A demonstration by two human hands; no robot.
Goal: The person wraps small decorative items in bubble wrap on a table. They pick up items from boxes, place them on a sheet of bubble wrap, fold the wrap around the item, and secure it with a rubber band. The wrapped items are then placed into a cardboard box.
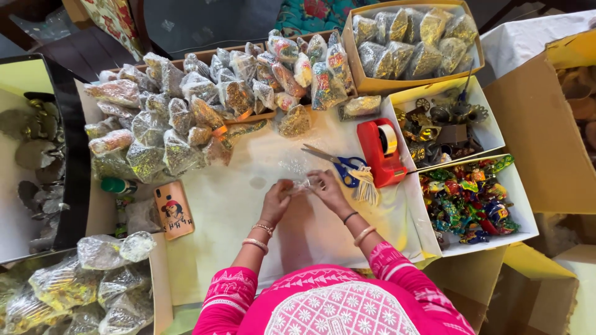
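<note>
A pair of scissors (pixel 338 162) with blue handles lies open at the centre right of the frame, just beside a red tape dispenser (pixel 382 152). A pale yellow tassel (pixel 366 186) lies below the scissors. Heaps of clear filled packets (pixel 186 118) cover the upper left and middle. At the top right, a cardboard box (pixel 357 62) holds gold-toned packets. Right of the dispenser, one white box (pixel 490 133) holds metal trinkets; the white box (pixel 518 205) below it holds bright multicoloured pieces. A phone (pixel 174 209) in an orange case lies at the left, below a green-capped bottle (pixel 118 185). More packets fill the box (pixel 160 279) at the lower left.
</note>
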